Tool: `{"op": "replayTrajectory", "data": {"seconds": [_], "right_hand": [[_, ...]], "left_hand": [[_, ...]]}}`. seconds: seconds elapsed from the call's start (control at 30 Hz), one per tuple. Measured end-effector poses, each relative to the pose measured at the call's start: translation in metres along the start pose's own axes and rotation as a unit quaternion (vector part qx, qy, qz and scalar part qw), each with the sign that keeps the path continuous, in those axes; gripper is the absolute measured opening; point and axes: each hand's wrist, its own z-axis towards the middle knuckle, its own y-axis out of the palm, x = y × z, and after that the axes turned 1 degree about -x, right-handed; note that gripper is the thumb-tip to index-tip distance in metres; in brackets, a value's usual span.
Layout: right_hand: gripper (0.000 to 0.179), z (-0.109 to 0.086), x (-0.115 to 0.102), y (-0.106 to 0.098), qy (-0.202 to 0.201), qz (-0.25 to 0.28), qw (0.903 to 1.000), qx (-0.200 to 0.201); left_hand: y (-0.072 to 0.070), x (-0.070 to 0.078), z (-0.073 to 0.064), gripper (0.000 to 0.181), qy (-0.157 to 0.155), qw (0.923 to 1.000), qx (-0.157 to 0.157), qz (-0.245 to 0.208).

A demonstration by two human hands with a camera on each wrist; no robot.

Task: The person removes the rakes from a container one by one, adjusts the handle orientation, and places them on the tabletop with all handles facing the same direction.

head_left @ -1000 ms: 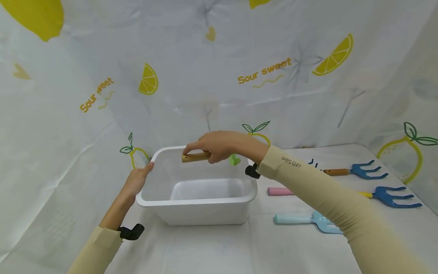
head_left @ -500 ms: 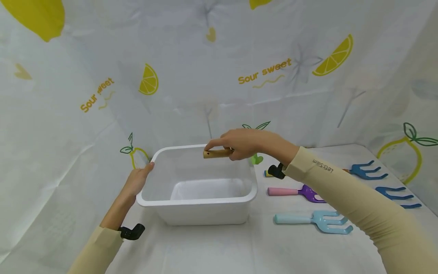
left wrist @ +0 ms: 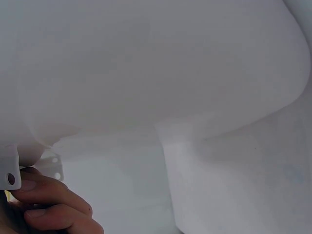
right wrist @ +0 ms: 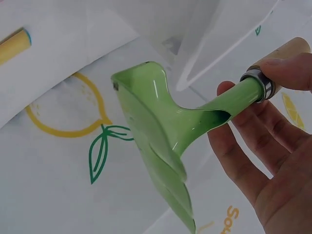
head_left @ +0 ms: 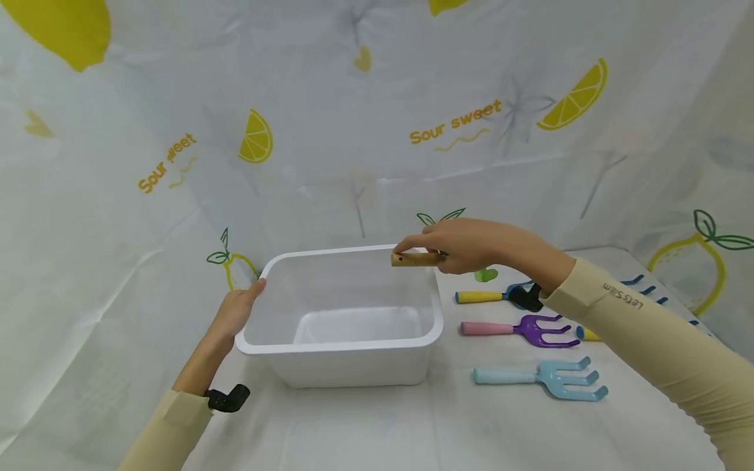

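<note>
My right hand point(head_left: 471, 245) holds a garden hand tool point(right wrist: 165, 122) by its wooden handle, above the right rim of a white plastic tub point(head_left: 353, 347). The tool's green metal head hangs beyond the hand, its broad blade seen edge-on in the right wrist view, so its exact kind cannot be told. In that view the thumb and fingers lie about the handle near the metal collar. My left hand point(head_left: 235, 311) grips the tub's left rim, thumb on top; curled fingers point(left wrist: 53, 195) show beneath the rim in the left wrist view. Inside the tub only bare white bottom shows.
To the tub's right lie a light blue hand fork point(head_left: 565, 379), a purple hand fork point(head_left: 542, 330) with pink handle, and a yellow-handled tool point(head_left: 480, 297). More blue-tined forks are partly hidden by the right sleeve point(head_left: 642, 333). Lemon-printed sheeting point(head_left: 330, 196) rises behind.
My right hand has moved rightward with the green-headed tool, from over the tub's middle to its right rim. The purple and light blue forks have come into fuller view. The left hand stays put.
</note>
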Motion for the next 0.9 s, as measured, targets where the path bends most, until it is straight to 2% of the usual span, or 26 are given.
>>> {"op": "replayTrajectory", "data": {"seconds": [0.13,0.33,0.63,0.77,0.9], "right_hand": [[0.070,-0.018,0.009,0.005,0.024,-0.001,0.9997,0.007],[0.066,-0.042,0.023,0.012,0.018,-0.008,0.9995,0.023],[0.058,-0.077,0.042,0.026,0.029,0.001,0.9993,0.025],[0.054,-0.093,0.050,0.033,0.054,0.003,0.9983,0.020],[0.053,-0.109,0.058,0.040,0.087,0.033,0.9956,0.005]], "left_hand": [[0.000,0.000,0.000,0.079,0.002,1.0000,-0.002,-0.003],[-0.001,-0.002,0.000,0.076,0.000,1.0000,-0.001,-0.010],[0.000,-0.005,-0.001,0.077,-0.001,1.0000,-0.003,-0.009],[0.000,-0.005,0.000,0.077,0.001,0.9999,-0.002,-0.011],[0.000,-0.004,0.001,0.076,0.006,0.9999,-0.001,-0.014]]}}
